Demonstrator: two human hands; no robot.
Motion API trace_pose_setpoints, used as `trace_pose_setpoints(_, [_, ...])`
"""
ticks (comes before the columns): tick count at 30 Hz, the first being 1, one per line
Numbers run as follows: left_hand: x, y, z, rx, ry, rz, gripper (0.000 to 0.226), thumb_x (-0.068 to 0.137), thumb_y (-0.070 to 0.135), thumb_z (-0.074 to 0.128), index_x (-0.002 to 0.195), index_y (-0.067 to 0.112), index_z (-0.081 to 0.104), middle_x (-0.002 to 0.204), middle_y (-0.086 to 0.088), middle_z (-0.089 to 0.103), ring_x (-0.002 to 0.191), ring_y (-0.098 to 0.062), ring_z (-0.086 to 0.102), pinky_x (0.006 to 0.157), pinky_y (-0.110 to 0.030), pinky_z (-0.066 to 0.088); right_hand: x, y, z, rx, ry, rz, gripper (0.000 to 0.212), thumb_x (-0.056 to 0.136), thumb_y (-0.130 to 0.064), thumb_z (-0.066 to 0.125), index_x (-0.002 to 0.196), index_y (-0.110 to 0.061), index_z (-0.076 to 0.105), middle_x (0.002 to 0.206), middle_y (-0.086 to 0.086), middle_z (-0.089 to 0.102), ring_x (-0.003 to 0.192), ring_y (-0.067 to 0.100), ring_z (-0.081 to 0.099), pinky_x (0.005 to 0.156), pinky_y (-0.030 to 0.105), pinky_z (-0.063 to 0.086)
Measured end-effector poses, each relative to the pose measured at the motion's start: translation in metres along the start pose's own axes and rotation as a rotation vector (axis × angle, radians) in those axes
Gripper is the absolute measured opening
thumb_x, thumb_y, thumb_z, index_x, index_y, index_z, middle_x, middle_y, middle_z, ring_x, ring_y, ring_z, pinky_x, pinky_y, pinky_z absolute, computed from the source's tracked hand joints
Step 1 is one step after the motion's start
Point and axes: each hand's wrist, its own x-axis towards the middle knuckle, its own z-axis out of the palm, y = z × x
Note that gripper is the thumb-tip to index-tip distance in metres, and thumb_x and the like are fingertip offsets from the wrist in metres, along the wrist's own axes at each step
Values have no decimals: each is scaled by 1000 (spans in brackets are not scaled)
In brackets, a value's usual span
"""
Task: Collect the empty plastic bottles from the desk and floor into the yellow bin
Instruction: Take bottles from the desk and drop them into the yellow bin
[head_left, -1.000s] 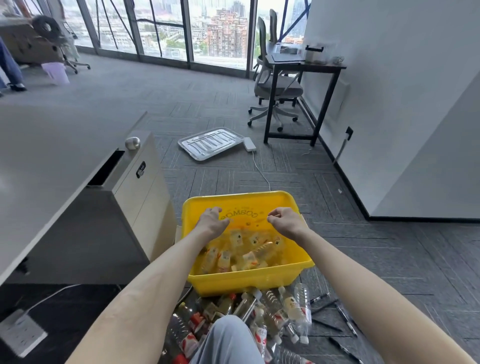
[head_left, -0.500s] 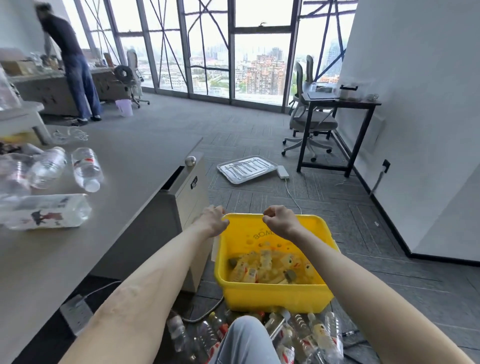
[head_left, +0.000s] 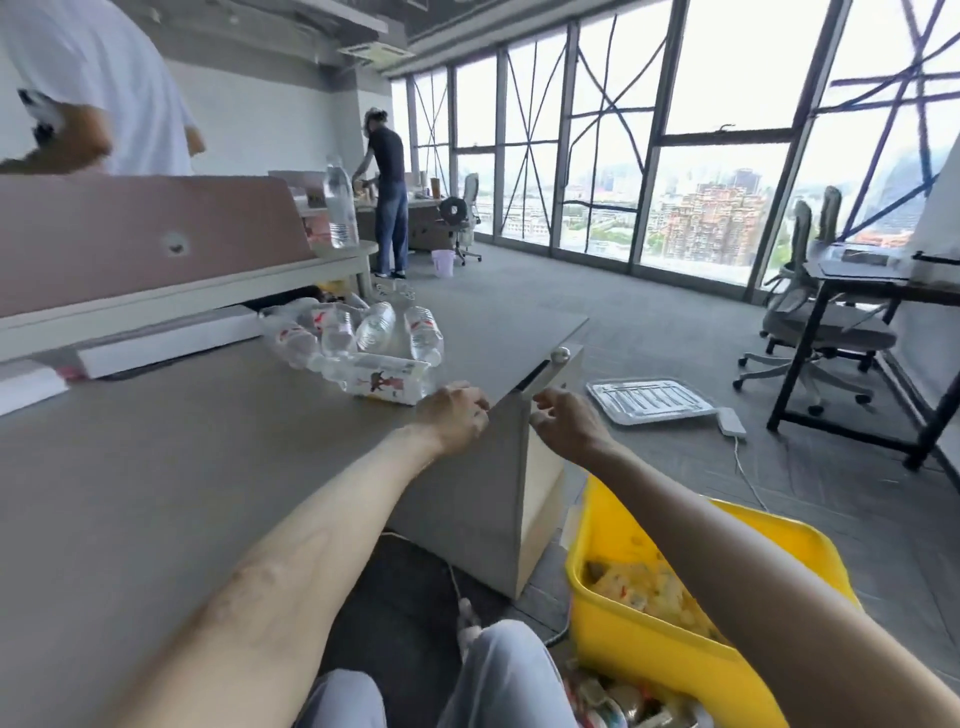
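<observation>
The yellow bin (head_left: 644, 642) stands on the floor at lower right with several bottles inside. A heap of clear empty bottles (head_left: 363, 338) lies on the grey desk (head_left: 156, 467), and a square carton-like bottle (head_left: 387, 383) lies nearest me. One tall bottle (head_left: 340, 208) stands upright on a raised shelf. More bottles (head_left: 618, 714) lie on the floor in front of the bin. My left hand (head_left: 457, 413) hovers over the desk edge just right of the square bottle, fingers curled, holding nothing. My right hand (head_left: 566, 423) is raised beside it, fingers apart and empty.
A cabinet (head_left: 540, 467) sits under the desk end beside the bin. A metal tray (head_left: 649, 402) and power strip (head_left: 731, 421) lie on the carpet. A black desk (head_left: 857, 364) with office chairs stands at right. Two people stand at the left and back.
Both hands let go of the yellow bin's rim and rose toward the desk. My view swung up and left, so the bin dropped to lower right.
</observation>
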Motion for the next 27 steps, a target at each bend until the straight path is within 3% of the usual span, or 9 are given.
trace_pose_setpoints(7, [-70,-85,-60,4,124,-187,29,91,28,52,116,21,66,131,-1,59,119,-24,55,95,-30,42,8,-93,51,-69,-65,-226,45,91,-27,57,134,-16,54,135,8,57,121,29,55,96,35,43])
trace_pose_setpoints(14, [-132,-157,-93,-39,287,-394,24,92,23,53,109,19,69,123,-4,61,117,-23,55,96,-28,43,24,-162,92,-70,-131,-360,44,85,-27,60,128,-17,60,129,15,57,116,36,56,93,40,49])
trace_pose_setpoints(17, [-147,-178,-104,-65,318,-457,24,92,23,53,109,20,69,125,-3,61,117,-22,56,94,-27,42,48,-179,108,-94,-155,-331,56,84,-30,62,137,-18,51,129,17,53,118,38,53,97,44,48])
trace_pose_setpoints(22, [-152,-213,-117,-33,302,-509,25,95,24,50,113,19,67,129,-4,58,121,-24,53,92,-26,39,88,-184,123,-284,-89,-304,59,86,-33,63,136,-10,45,144,21,35,136,40,32,105,48,38])
trace_pose_setpoints(27, [-135,-235,-113,-58,366,-496,23,93,19,51,105,17,70,120,-3,63,115,-22,55,93,-25,41,115,-169,131,-532,-154,-305,66,90,-45,49,146,-18,26,157,21,16,133,40,37,104,48,39])
